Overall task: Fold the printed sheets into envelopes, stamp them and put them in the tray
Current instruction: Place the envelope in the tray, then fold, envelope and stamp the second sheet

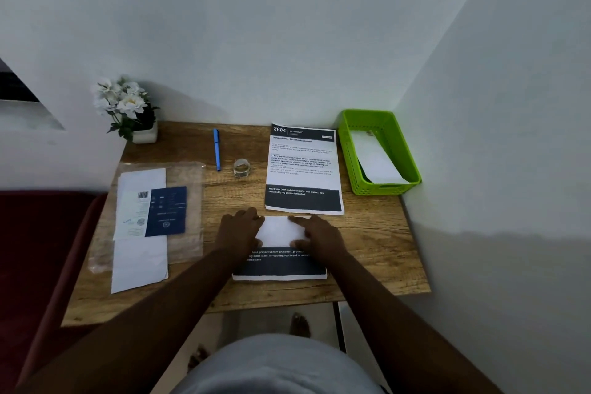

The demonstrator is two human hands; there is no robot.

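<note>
**Both hands pressing a fold into a printed sheet**

Head view: the wooden desk (pixel 367 243) carries two printed sheets. One, the folded sheet (pixel 281 253), lies at the desk's near edge with its top part turned down, so a white back panel covers the upper half and a dark printed band shows below. The other, the flat sheet (pixel 303 169), lies unfolded just beyond it, toward the wall. One green tray (pixel 412 166) stands at the desk's far right corner, beside the flat sheet, with one white envelope (pixel 377 160) leaning inside it. Left of the flat sheet sit one small roll of tape (pixel 241 167) and one blue pen (pixel 217 149). One clear plastic packet (pixel 188 233) of white envelopes with a dark blue label lies on the desk's left side, and one pot of white flowers (pixel 128 109) stands at the far left corner.

The left hand (pixel 238 233) lies on the left edge of the white folded-down panel, its fingers bent over the paper's edge. The right hand (pixel 319 235) lies on the panel's right side, fingers stretched nearly flat, pressing down. The folded sheet lies directly under and between both hands, its dark lower band nearer the person than the knuckles.
</note>
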